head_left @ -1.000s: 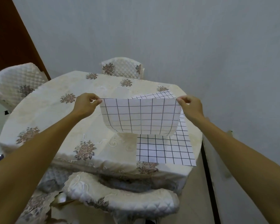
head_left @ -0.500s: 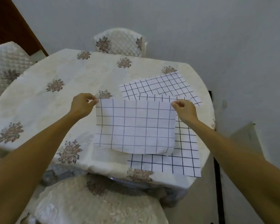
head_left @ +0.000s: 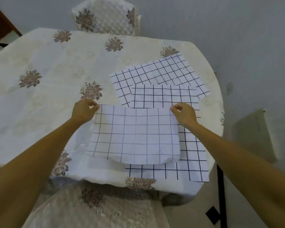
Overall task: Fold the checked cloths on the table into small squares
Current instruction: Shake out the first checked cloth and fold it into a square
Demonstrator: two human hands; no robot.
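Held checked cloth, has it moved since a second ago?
Yes. The held cloth came down: its lower edge now sits closer to the near edge of the flat cloth.

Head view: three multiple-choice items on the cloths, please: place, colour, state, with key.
1. Where do the flat cloths lie? A) on the far chair B) on the table's right side C) on the floor
2. What colour is the held cloth? A) white with dark lines B) red C) plain green
3. How is the held cloth? A) rolled up B) lying untouched C) pinched at both top corners
Key: 1 B, they lie right of the table's middle; 2 A, its grid shows; 3 C, left hand and right hand each pinch a corner.
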